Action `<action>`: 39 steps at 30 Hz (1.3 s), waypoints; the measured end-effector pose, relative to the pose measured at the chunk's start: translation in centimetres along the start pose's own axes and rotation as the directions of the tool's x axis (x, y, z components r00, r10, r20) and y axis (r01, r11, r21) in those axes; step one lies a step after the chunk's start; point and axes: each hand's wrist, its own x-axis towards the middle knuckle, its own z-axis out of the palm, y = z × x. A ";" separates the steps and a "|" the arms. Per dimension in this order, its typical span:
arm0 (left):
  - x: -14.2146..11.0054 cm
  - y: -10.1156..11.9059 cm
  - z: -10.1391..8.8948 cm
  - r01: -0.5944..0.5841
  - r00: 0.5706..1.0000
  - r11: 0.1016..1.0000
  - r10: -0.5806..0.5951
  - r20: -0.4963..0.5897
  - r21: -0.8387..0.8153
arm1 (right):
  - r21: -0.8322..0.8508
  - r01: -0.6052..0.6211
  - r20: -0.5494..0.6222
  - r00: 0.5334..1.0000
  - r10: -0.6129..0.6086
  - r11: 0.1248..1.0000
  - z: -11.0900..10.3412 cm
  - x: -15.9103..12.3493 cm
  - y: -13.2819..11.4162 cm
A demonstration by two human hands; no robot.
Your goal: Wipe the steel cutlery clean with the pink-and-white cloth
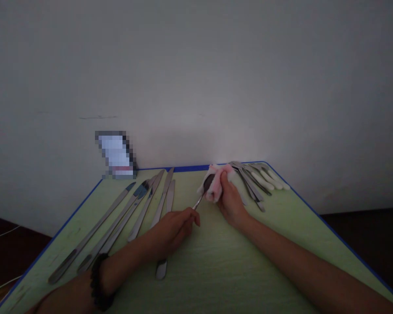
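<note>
My left hand (178, 224) is closed around the handle of a spoon (208, 182), whose dark bowl points away from me. In my right hand (232, 201) is a pink and white cloth (215, 192), bunched up against the spoon's bowl. The cloth partly wraps the bowl and hides its edges. Under and beside my left forearm lie several metal table knives (93, 233), fanned out with their blades pointing to the far edge. My left arm covers parts of some of them.
A pile of metal cutlery (250, 185), some with white handles (263, 179), lies at the far right of the green table (216, 270). A blurred-out phone-like screen (114, 152) leans on the wall (196, 78) at the far left. Blue edging borders the tabletop.
</note>
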 end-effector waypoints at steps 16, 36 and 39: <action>-0.5 0.8 -0.3 -0.036 0.999 0.995 0.035 0.010 0.091 | -0.226 -0.052 0.281 0.953 0.116 0.973 -0.9 -0.1 -0.9; -0.1 0.5 0.6 -0.008 1.000 0.994 0.011 0.023 -0.107 | 0.088 -0.220 -0.080 0.971 0.227 0.971 2.7 -2.8 -0.6; -0.1 0.4 0.8 -0.016 1.000 0.996 0.017 0.013 -0.089 | 0.092 -0.236 -0.067 0.968 0.243 0.967 2.7 -2.9 -0.5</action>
